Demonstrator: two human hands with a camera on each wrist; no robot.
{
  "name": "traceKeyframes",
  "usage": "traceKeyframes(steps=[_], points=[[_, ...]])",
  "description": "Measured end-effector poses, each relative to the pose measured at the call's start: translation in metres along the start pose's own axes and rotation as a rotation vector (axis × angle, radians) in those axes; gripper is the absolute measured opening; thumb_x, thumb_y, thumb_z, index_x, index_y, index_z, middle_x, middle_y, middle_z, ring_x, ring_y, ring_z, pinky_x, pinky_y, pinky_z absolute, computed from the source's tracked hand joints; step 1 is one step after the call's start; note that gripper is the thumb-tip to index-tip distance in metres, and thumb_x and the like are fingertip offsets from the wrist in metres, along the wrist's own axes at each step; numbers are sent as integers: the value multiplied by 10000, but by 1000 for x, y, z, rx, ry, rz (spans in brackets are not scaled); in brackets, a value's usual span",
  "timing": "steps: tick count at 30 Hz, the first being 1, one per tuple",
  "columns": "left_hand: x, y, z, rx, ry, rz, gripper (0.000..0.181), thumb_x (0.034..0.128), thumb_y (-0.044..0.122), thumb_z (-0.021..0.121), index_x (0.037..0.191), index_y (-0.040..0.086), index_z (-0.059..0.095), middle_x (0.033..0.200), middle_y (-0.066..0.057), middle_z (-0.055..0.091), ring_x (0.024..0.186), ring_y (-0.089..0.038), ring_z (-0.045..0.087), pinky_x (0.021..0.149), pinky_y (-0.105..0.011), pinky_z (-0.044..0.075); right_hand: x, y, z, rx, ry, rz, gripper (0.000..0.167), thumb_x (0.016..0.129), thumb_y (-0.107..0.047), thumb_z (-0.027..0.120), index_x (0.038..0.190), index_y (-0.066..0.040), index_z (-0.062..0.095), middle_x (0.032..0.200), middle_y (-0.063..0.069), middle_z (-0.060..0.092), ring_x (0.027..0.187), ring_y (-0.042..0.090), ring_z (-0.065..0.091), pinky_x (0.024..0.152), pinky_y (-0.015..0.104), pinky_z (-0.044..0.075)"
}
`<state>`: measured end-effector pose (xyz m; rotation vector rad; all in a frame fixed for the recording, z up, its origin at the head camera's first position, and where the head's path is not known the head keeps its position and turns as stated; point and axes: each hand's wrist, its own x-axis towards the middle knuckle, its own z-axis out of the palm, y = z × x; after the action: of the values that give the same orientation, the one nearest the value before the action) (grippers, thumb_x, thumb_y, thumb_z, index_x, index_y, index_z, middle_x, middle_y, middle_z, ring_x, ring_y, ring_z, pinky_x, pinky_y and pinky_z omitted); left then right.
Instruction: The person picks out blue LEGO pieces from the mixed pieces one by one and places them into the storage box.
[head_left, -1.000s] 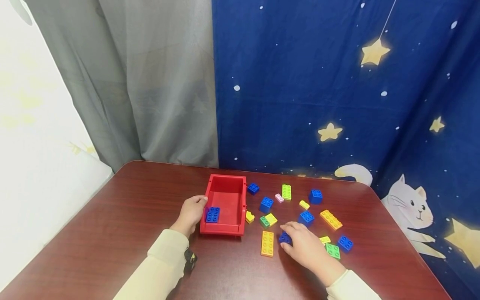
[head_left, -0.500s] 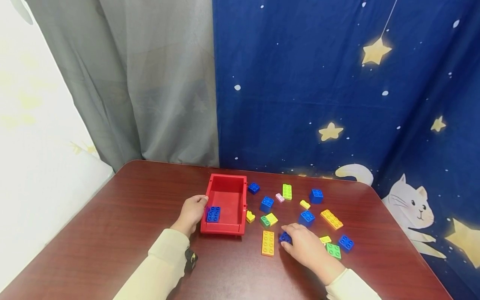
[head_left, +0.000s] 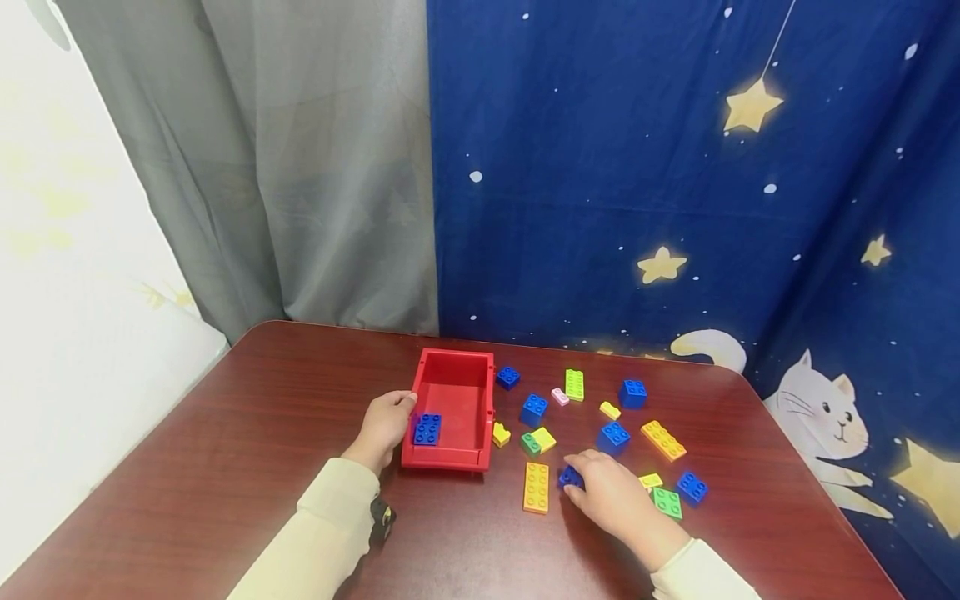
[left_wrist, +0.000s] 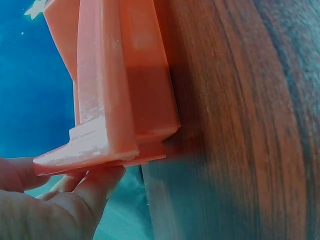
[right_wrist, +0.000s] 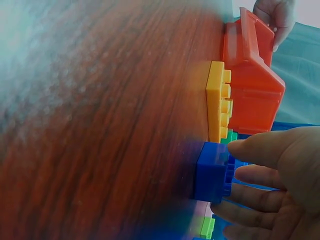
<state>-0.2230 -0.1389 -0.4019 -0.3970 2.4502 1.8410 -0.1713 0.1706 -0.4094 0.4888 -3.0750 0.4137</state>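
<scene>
My left hand (head_left: 384, 429) grips the left rim of a red plastic box (head_left: 455, 457). In the left wrist view the thumb and fingers (left_wrist: 102, 186) pinch that rim. Inside the box, at its near left corner, lies a blue building brick (head_left: 427, 429). My right hand (head_left: 611, 493) holds another blue building brick (right_wrist: 210, 172) that stands on the table. The thumb is at one end of this brick and the fingers are at the other, as the right wrist view shows. From the head view the hand covers part of it.
Several loose bricks lie around the right hand on the dark red table (head_left: 300, 358). Close by are an orange brick (head_left: 536, 487), a green brick (head_left: 667, 502) and a blue brick (head_left: 614, 437). A yellow brick (head_left: 501, 433) sits beside the box.
</scene>
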Motion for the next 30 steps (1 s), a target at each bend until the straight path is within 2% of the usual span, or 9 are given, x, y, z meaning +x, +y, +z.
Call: traceKeyframes(steps=[11, 22, 30], points=[[1, 0, 1, -4, 5, -6, 417, 1036, 206, 409, 1376, -27, 471, 1332, -262, 489, 1212, -418, 468, 1013, -570, 406, 1, 3, 2, 19, 35, -23, 344, 764, -109, 794, 1068, 16, 693, 1004, 104, 673, 955, 284, 651, 854, 461, 545], [1, 1, 1, -5, 0, -9, 423, 1036, 209, 410, 1382, -30, 461, 1337, -263, 481, 1221, -421, 458, 1021, -573, 398, 1, 1, 1, 31, -5, 8, 354, 774, -112, 790, 1090, 14, 690, 1031, 109, 673, 983, 287, 646, 866, 463, 541], [1, 1, 0, -7, 3, -8, 424, 1037, 205, 407, 1383, -33, 459, 1340, -265, 481, 1220, -420, 463, 1020, -572, 399, 1, 1, 2, 33, 6, 6, 340, 783, -109, 784, 1086, 15, 693, 1034, 114, 685, 994, 297, 650, 867, 464, 540]])
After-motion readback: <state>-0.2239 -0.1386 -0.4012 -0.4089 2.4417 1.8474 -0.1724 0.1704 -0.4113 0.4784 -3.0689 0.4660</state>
